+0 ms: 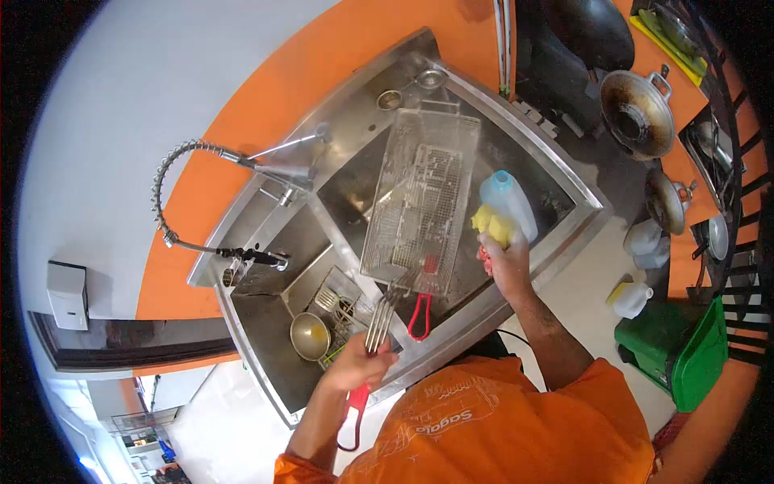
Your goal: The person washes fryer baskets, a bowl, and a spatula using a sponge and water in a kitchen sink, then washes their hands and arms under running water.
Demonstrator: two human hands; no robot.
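Note:
My left hand (359, 363) is closed round the handle of a wire fry basket, with a red grip (355, 397) below the fist and metal rods (379, 324) above it. The rods lead toward a long mesh basket (419, 202) over the large sink basin. A second red handle (421, 316) lies at the basin's front edge; how the two baskets overlap is unclear. In my right hand (506, 266) is a yellow sponge (493, 226), with something red beneath the fingers. Just behind the sponge lies a pale plastic jug (509, 202) with a blue top.
A spring-hose tap (278, 173) stands behind the left basin, which holds a pan (310, 336), a slotted turner (327, 300) and a rack. Two small strainers (389, 100) sit on the back ledge. Right are a green bin (673, 355), jugs (630, 299) and woks (637, 114).

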